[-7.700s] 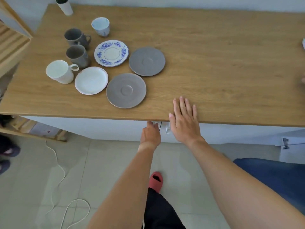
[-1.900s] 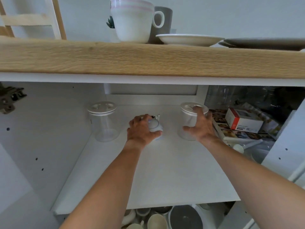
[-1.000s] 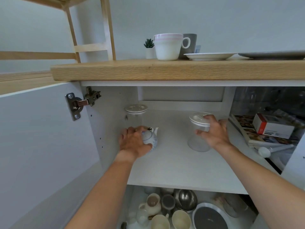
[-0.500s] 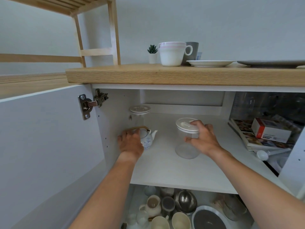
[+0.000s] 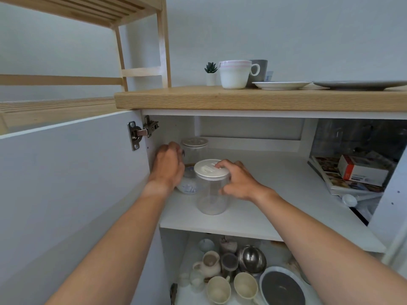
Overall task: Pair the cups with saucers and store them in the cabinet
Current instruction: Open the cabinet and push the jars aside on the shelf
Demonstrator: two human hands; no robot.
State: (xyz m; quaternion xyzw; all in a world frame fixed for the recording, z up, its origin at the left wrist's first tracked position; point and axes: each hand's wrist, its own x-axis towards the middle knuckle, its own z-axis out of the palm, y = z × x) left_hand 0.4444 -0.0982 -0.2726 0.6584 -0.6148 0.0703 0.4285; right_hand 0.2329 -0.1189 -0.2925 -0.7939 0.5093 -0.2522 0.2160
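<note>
While gripped, round clear jar (image 5: 211,194) looks smooth.

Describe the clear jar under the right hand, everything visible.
The clear jar is a see-through cylinder, plastic by its look, apparently empty, with a white ribbed lid on. It stands upright near the front left of the cabinet's white upper shelf. The right hand grips its lid and side; a small blue-and-white teapot sits just left.
</note>
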